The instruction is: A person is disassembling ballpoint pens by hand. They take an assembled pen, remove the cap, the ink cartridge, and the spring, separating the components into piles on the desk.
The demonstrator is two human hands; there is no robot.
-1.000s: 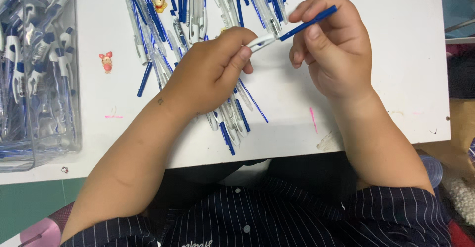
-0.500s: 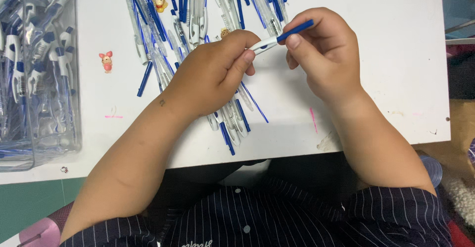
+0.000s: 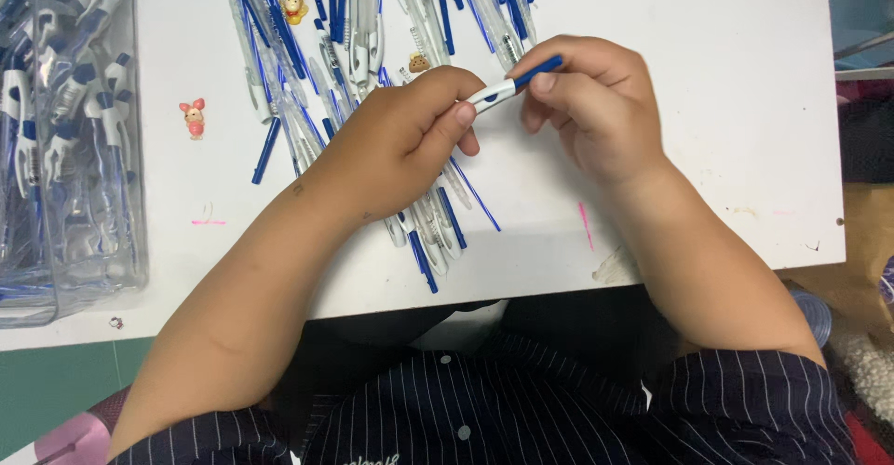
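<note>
Between the fingers of the left hand (image 3: 410, 134) and right hand (image 3: 587, 102), a slim blue-and-white plastic pen (image 3: 512, 83) is pinched at both ends above the white tabletop (image 3: 726, 102); light, stiff, probably slippery, best gripped mid-barrel.

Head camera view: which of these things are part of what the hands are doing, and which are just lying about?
In hand:
white-and-blue plastic pen, held by left hand and right hand
pile of loose blue and clear pen parts

Lying about:
small pink animal figure
clear plastic box of pens
</note>
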